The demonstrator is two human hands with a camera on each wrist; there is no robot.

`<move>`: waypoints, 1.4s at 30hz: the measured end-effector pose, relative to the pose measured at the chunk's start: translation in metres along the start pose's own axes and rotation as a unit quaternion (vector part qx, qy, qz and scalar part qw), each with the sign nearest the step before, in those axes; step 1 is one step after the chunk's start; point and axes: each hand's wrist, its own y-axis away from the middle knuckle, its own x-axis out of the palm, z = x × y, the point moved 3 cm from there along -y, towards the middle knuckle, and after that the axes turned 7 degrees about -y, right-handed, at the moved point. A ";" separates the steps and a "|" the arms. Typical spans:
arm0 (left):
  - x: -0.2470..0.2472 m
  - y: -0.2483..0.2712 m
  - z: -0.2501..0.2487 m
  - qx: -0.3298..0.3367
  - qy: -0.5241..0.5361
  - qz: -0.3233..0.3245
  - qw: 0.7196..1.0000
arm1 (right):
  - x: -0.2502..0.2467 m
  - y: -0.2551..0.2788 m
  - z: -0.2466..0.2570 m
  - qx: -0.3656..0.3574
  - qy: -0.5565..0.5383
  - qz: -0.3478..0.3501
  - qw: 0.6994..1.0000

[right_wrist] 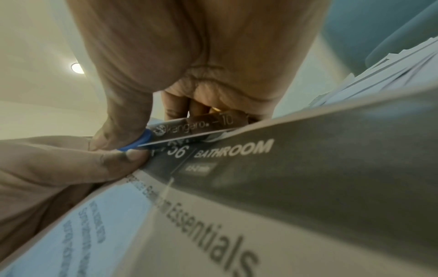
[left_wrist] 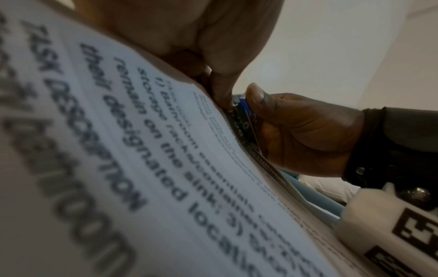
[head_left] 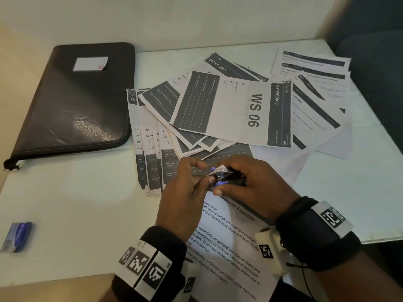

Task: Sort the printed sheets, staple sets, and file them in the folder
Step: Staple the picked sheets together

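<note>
1. my right hand (head_left: pixel 250 182) is curled round the small stapler (head_left: pixel 226 178), clamped on the top corner of the bathroom set (head_left: pixel 229 243).
2. my left hand (head_left: pixel 185 192) pinches that same corner beside it.
3. the paper's thin and floppy (slides easily), so i'd grip close to the corner.
4. the folder (head_left: pixel 74 101) lies closed, well beyond my left hand.

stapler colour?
Black with blue trim and a shiny metal top, gripped in the right hand; stapler shows best in the right wrist view.
</note>
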 end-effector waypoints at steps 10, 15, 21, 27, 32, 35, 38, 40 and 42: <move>0.000 0.000 -0.007 0.002 -0.004 0.029 1.000 | -0.002 0.001 -0.004 0.007 -0.007 0.007 1.000; -0.001 -0.001 -0.005 0.011 -0.014 0.029 0.999 | -0.005 0.002 -0.006 0.005 0.001 0.012 1.000; -0.002 -0.001 -0.002 0.044 -0.044 0.023 0.998 | -0.006 0.001 -0.009 0.014 0.022 0.017 1.000; -0.001 -0.002 0.000 0.047 -0.046 0.023 0.998 | -0.003 0.000 -0.011 0.015 0.041 0.018 0.999; -0.003 -0.001 -0.004 0.052 -0.029 0.017 0.998 | -0.003 0.000 -0.010 -0.001 0.045 -0.006 0.999; -0.002 0.000 -0.010 0.045 -0.013 0.039 0.998 | -0.004 0.000 -0.008 -0.008 0.048 -0.010 0.999; 0.000 0.001 -0.014 0.061 -0.032 0.038 0.997 | -0.003 0.000 -0.004 -0.024 0.054 -0.005 0.998; 0.001 -0.001 -0.010 0.059 -0.027 0.047 0.997 | -0.001 0.000 -0.003 -0.037 0.057 -0.006 0.998; 0.002 -0.003 -0.006 0.054 -0.023 0.052 0.997 | 0.000 -0.001 -0.003 -0.046 0.060 -0.002 0.997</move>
